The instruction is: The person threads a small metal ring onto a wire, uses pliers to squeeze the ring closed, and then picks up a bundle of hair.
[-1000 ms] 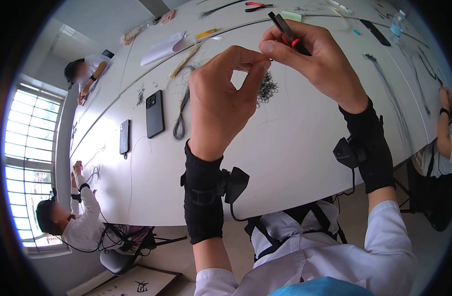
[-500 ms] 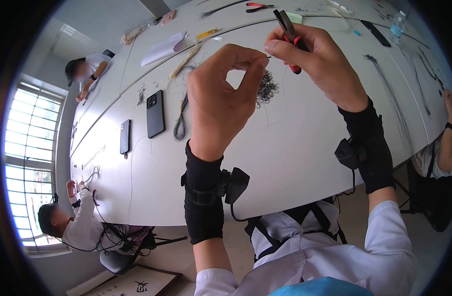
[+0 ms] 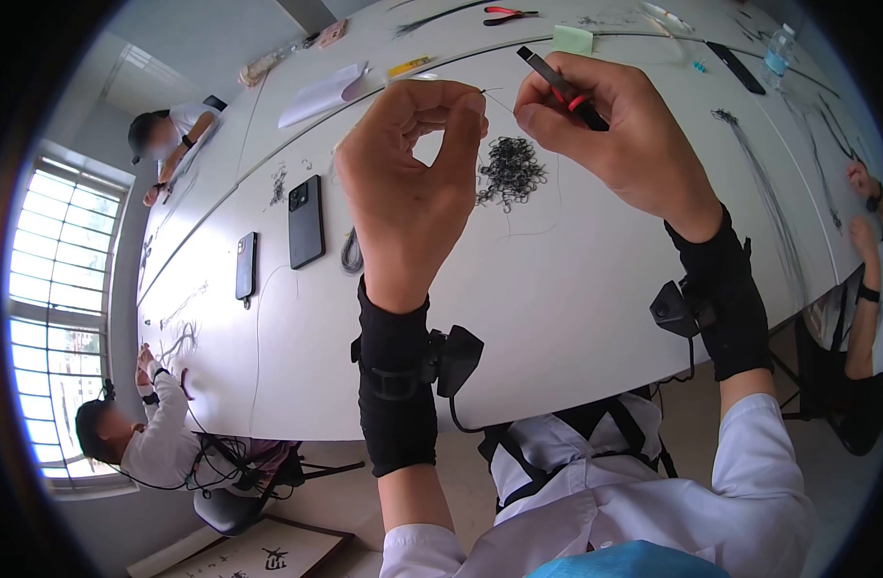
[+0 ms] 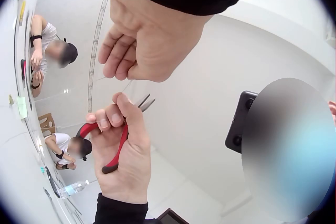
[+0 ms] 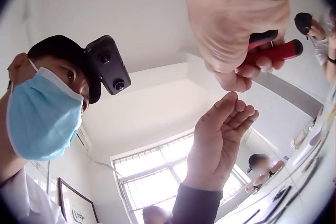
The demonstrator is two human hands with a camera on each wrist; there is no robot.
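My left hand (image 3: 403, 183) pinches a thin dark wire (image 3: 494, 90) between thumb and forefinger, above the table. A fine strand runs from those fingertips toward my right hand (image 3: 629, 130), a short gap away. Across the right palm lie pliers (image 3: 578, 102) with red-and-black handles, gripped by the curled fingers. In the left wrist view, the slim metal tips of the pliers (image 4: 122, 145) stick out beyond the forefinger and stand slightly apart. Below and between the hands is a pile of small dark wire loops (image 3: 512, 171) on the white table.
Two phones (image 3: 306, 222) and a coil of grey wire (image 3: 352, 252) lie left of my left hand. Farther back are paper (image 3: 321, 94), red-handled pliers (image 3: 510, 15) and a green note (image 3: 572, 39). A water bottle (image 3: 778, 56) stands back right. Other people sit around the table.
My hands have drawn apart, the left one moving left, and the strand between them now shows. The pliers have turned in my right hand, their tips pointing more to the left.
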